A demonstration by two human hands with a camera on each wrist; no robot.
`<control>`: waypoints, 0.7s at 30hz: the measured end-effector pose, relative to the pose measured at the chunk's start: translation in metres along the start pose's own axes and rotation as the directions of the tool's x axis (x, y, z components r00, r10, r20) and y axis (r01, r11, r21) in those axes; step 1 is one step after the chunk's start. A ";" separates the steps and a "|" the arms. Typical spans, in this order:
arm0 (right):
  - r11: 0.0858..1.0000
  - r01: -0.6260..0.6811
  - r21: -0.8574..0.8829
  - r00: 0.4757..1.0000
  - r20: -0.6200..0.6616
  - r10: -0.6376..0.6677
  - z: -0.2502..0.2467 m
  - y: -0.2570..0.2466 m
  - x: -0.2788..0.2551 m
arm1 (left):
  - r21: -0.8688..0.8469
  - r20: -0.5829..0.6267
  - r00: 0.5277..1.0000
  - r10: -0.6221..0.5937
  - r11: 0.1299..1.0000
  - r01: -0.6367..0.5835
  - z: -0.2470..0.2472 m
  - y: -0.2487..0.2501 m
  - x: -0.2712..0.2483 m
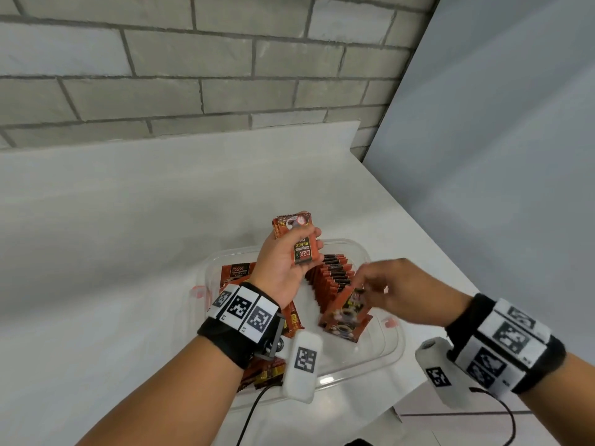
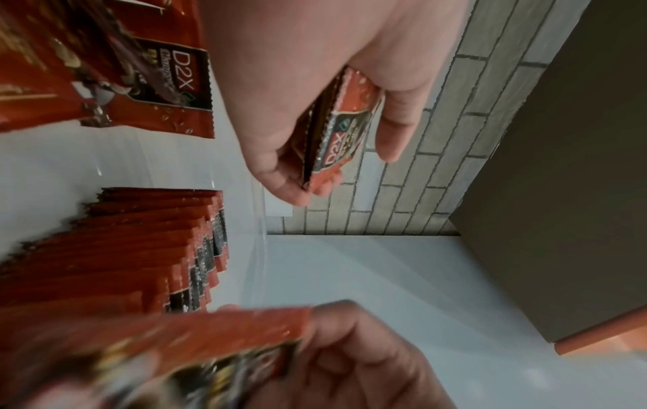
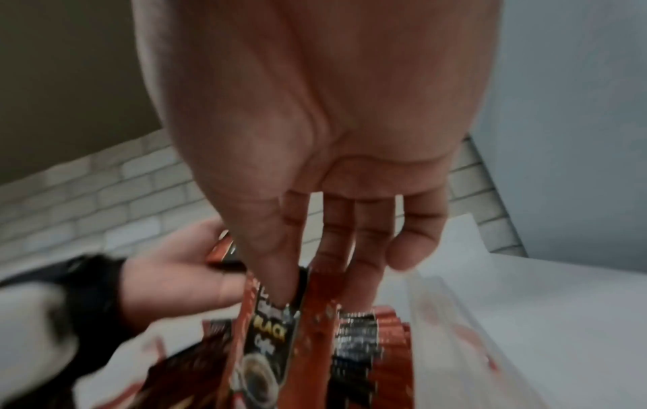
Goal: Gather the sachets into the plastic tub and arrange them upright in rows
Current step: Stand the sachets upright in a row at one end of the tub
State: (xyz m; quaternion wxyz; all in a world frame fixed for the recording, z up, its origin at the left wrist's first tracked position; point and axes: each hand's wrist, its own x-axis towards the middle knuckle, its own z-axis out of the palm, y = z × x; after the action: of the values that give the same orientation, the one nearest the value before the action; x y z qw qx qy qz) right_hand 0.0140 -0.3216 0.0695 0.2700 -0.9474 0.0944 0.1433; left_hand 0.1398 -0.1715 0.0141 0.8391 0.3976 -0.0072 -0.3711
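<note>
Over the clear plastic tub (image 1: 391,355) on the white counter (image 1: 128,252), the left hand (image 1: 285,268) grips a spare stack of red-and-black sachets (image 1: 297,239) while the right hand (image 1: 399,289) pinches one sachet (image 1: 346,312) at the upright row's (image 1: 331,275) near end, which next likely needs seating snugly upright.

exposure: even, diffuse indoor light; head view bright, both wrist views dimmer and warmer
shadows: soft, faint on the white table (image 1: 128,239) left of the plastic tub (image 1: 391,355)
glare: small highlight on the tub's near rim
blur: right hand (image 1: 397,292) smeared in all views; its sachet (image 2: 168,351) unreadable in the left wrist view
focus: held stack (image 1: 297,241) in the left hand (image 1: 283,268) sharp, print legible
distortion: brick wall (image 1: 193,66) beyond the tub bows at frame edges
</note>
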 end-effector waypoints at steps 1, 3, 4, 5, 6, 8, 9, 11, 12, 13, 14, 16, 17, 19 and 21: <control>0.994 0.019 -0.104 0.999 0.048 -0.014 0.005 -0.002 -0.001 | 0.003 0.000 1.000 -0.001 1.000 0.001 0.000 0.000 0.000; 0.955 0.058 -0.291 0.994 0.101 -0.030 0.012 -0.006 -0.001 | 0.003 0.001 1.000 -0.009 1.000 0.009 0.000 -0.001 0.000; 0.932 0.061 -0.357 0.994 0.112 -0.022 0.014 -0.007 0.000 | 0.004 0.002 1.000 -0.012 1.000 0.012 0.000 -0.001 0.000; 0.913 0.056 -0.404 0.994 0.113 -0.011 0.016 -0.009 0.001 | 0.006 0.006 1.000 -0.014 1.000 0.014 0.000 -0.001 0.000; 0.897 0.042 -0.441 0.994 0.111 0.008 0.018 -0.009 0.002 | 0.010 0.010 1.000 -0.015 1.000 0.015 0.000 -0.001 0.000; 0.868 0.012 -0.497 0.993 0.107 0.048 0.021 -0.012 0.005 | 0.017 0.015 1.000 -0.015 1.000 0.015 0.001 -0.001 -0.001; 0.853 0.003 -0.521 0.992 0.110 0.063 0.022 -0.013 0.005 | 0.017 0.016 1.000 -0.016 1.000 0.016 0.001 -0.001 -0.001; 0.821 0.002 -0.572 0.989 0.121 0.082 0.024 -0.016 0.007 | 0.016 0.017 1.000 -0.020 1.000 0.020 0.001 -0.001 -0.002; 0.801 0.005 -0.598 0.988 0.125 0.087 0.025 -0.018 0.007 | 0.018 0.016 1.000 -0.021 1.000 0.021 0.001 -0.001 -0.002; 0.782 0.004 -0.623 0.987 0.128 0.097 0.027 -0.019 0.008 | 0.021 0.017 1.000 -0.022 1.000 0.022 0.001 -0.001 -0.002; 0.765 0.005 -0.644 0.986 0.130 0.103 0.029 -0.019 0.009 | 0.025 0.017 1.000 -0.023 0.999 0.023 0.001 -0.001 -0.002; 0.741 0.019 -0.672 0.988 0.127 0.090 0.031 -0.019 0.011 | 0.029 0.017 1.000 -0.025 0.999 0.024 0.001 -0.002 -0.002; 0.732 0.026 -0.681 0.990 0.120 0.076 0.031 -0.020 0.011 | 0.028 0.018 1.000 -0.025 0.999 0.024 0.001 -0.002 -0.002; 0.716 0.031 -0.698 0.993 0.105 0.059 0.030 -0.020 0.012 | 0.025 0.022 0.999 -0.027 0.999 0.026 0.001 -0.002 -0.002; 0.693 0.043 -0.719 0.993 0.108 0.050 0.032 -0.020 0.011 | 0.026 0.024 0.999 -0.028 0.999 0.027 0.001 -0.001 -0.002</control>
State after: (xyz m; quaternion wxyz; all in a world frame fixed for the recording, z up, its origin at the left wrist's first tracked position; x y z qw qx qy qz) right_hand 0.0220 -0.2893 0.0499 -0.1177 -0.9670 0.0162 0.2256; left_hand 0.1374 -0.1711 0.0142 0.8285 0.4039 -0.0167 -0.3874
